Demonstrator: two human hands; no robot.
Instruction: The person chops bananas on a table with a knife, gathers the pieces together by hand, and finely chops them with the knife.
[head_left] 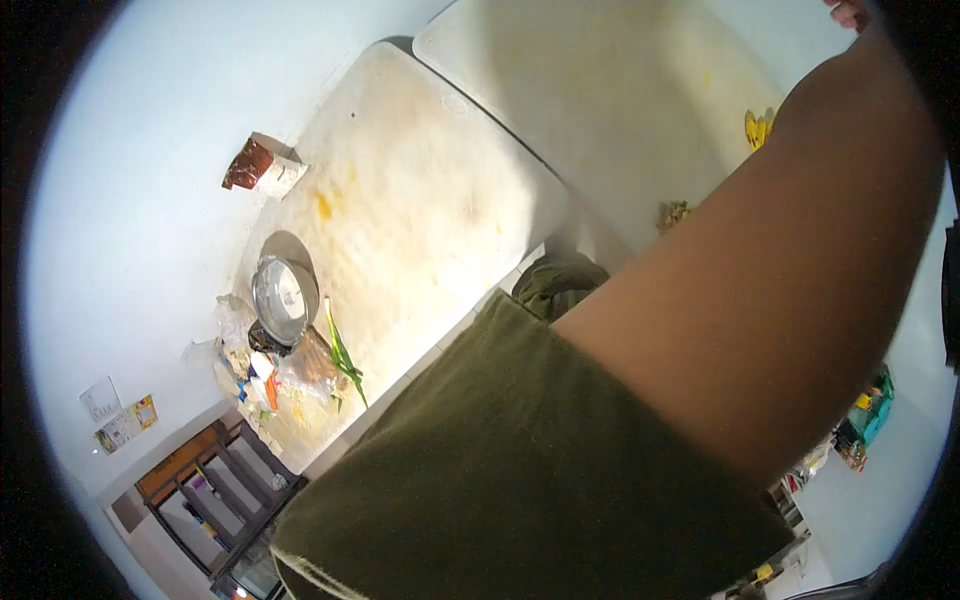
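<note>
A bare arm in a loose dark green sleeve (pixel 540 450) fills the right and lower middle of the tilted head view. It appears to be my left arm, stretching to the top right corner. There, a few fingertips of my left hand (pixel 848 13) show at the edge of the picture. The rest of that hand is cut off, so its grip cannot be seen. Beside the arm, on the far table, lie yellow bananas (pixel 757 129) and some small brownish pieces (pixel 672 215), partly covered by it. My right hand is out of view.
Two pale stained tables (pixel 430 180) meet at a narrow gap. Against the wall stand a metal bowl (pixel 256 292) and a brown-white packet (pixel 262 168). Green stalks (pixel 341 350) lie near clear plastic bags (pixel 305 370). A dark rack (pixel 225 500) is at lower left.
</note>
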